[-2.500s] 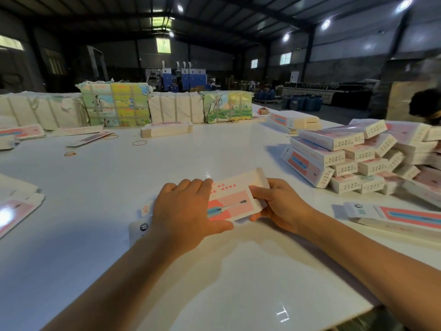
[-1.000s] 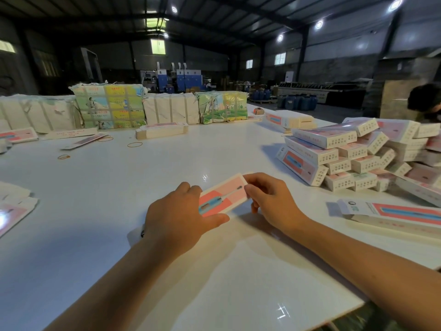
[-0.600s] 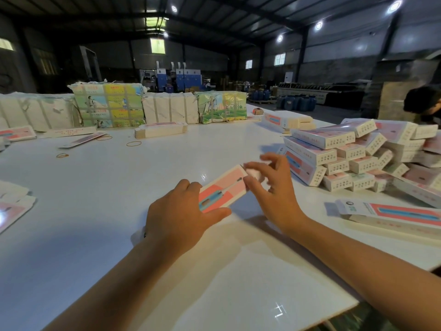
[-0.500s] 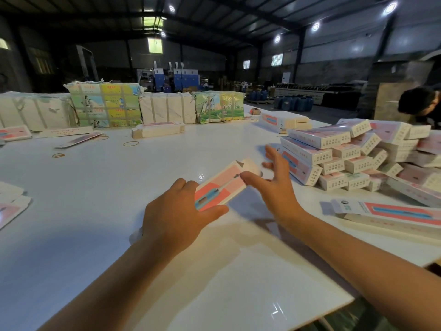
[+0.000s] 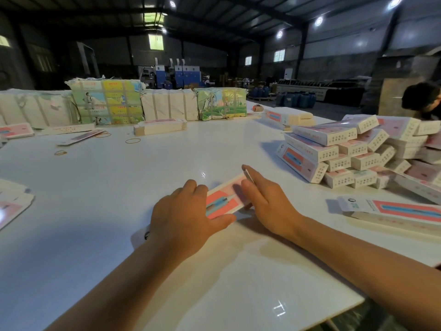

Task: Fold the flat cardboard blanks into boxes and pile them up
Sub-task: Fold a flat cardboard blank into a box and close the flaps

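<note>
Box (image 5: 225, 199): pink and white, partly formed, lies on the bench (image 5: 119, 211) between both hands. Left hand (image 5: 188, 218) curls over its near end, thumb along the front edge, holding it down. Right hand (image 5: 265, 201) lies flat against the far end, fingers straight, pressing. Judged step: closing the end flap. Next move likely calls for tucking the flap fully, then carrying the box to the pile (image 5: 346, 154) of finished boxes at the right.
</note>
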Demonstrator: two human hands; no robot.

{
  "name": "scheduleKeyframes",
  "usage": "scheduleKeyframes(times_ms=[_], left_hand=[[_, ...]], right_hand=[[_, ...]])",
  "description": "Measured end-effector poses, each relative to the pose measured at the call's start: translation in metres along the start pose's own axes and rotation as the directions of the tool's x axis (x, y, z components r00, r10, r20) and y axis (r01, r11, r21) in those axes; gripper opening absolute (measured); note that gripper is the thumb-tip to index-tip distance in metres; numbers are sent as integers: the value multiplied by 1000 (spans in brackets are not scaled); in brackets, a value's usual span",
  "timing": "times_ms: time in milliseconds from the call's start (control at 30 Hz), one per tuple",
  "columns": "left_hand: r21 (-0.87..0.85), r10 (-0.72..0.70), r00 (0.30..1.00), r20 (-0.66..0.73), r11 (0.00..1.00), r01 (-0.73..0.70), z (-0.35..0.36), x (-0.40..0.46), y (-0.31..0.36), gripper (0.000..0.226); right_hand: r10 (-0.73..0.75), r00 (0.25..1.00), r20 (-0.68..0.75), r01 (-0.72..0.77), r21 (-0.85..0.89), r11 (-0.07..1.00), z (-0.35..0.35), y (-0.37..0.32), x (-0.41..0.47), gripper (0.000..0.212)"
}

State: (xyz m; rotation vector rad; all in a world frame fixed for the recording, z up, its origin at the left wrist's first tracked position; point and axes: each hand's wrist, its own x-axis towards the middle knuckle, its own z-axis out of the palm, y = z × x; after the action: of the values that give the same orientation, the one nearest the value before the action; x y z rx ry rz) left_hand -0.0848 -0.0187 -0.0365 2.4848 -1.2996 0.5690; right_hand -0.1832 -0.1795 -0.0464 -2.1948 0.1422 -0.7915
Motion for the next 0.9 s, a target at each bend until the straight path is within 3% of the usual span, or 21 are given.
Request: scheduleKeyframes(times_ms=[133, 367, 567, 733, 900], left_hand=[[-18, 8, 1000, -27, 1000, -9, 0, 0, -2, 90], [-51, -4, 998, -69, 999, 1, 0, 0, -3, 95], [-32, 19, 998, -56, 999, -21, -2, -1, -3, 98], [14, 60, 997, -54, 998, -60, -2, -1, -1, 97], [20, 78, 995, -56, 997, -77, -3, -1, -1, 100]], right_hand=[[145, 989, -39, -120, 380, 917, -6, -7, 5, 32], [305, 952, 40, -245, 698, 673, -13, -7, 13, 28], [294, 953, 66, -260, 672, 693, -15, -2, 12, 31], [234, 972, -24, -191, 501, 844, -15, -2, 8, 42], [129, 985, -117, -88, 304, 949, -11, -2, 4, 37]])
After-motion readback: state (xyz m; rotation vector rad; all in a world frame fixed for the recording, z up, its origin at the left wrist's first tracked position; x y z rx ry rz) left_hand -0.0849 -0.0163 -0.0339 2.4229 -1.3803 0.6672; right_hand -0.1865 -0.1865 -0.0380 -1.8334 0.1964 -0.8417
